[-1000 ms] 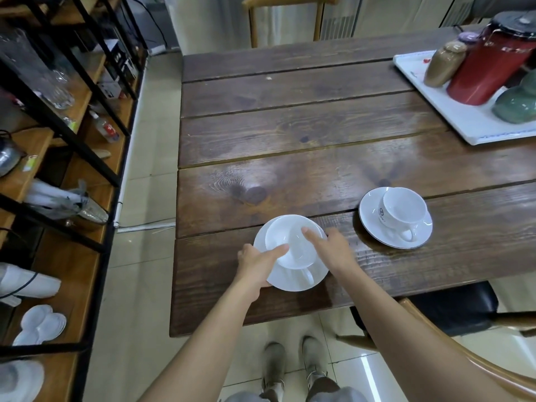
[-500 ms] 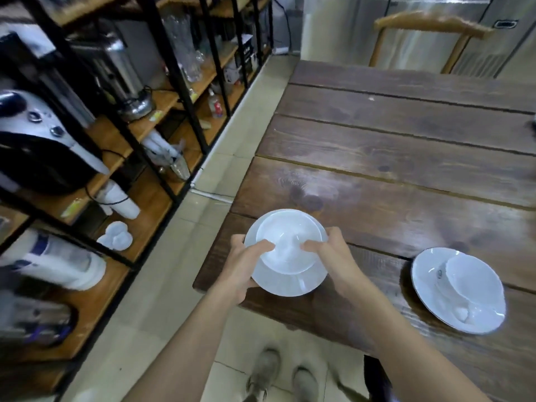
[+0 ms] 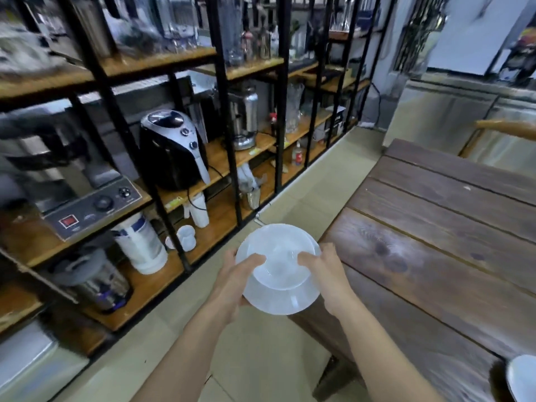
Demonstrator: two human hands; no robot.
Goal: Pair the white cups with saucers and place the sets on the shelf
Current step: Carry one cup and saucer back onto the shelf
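- Far left: black metal shelf frame (image 3: 223, 117) with orange-brown wooden boards, running from near left toward the far centre; upper tiers blurred, glassware only vaguely legible.
- Middle tier, left: steel appliance (image 3: 72, 181) with a control panel carrying dials and a red switch.
- Just right of it, same tier: black and silver air fryer (image 3: 174, 149), cord trailing down off the board.
- Lower tier: lidded steel pot (image 3: 92, 277), white canister (image 3: 142, 242) with blue print, small white dishes (image 3: 185, 237) near a post.
- Further along the middle tier: steel urn (image 3: 246, 117) and a clear glass vase (image 3: 293, 108).
- Floor: pale beige tile (image 3: 261, 358), a narrow aisle between shelf and table.
- Centre, over the aisle and off the table: white saucer (image 3: 278, 300) with white cup (image 3: 280, 265) seated on it, carried level in the air.
- Left hand (image 3: 232, 282) curled under the saucer's left edge, thumb pressed onto the cup rim.
- Right hand (image 3: 327, 274) mirrored on the right edge, thumb likewise on the rim; both closed firmly on the set.
- Right: dark brown plank table (image 3: 435, 242), grain and knots visible, surface glossy.
- Bottom right corner: edge of a second white saucer (image 3: 522, 375) on the table, mostly cut off.
- Upper right: curved wooden chair back (image 3: 507, 127) beyond the table, against a pale wall.
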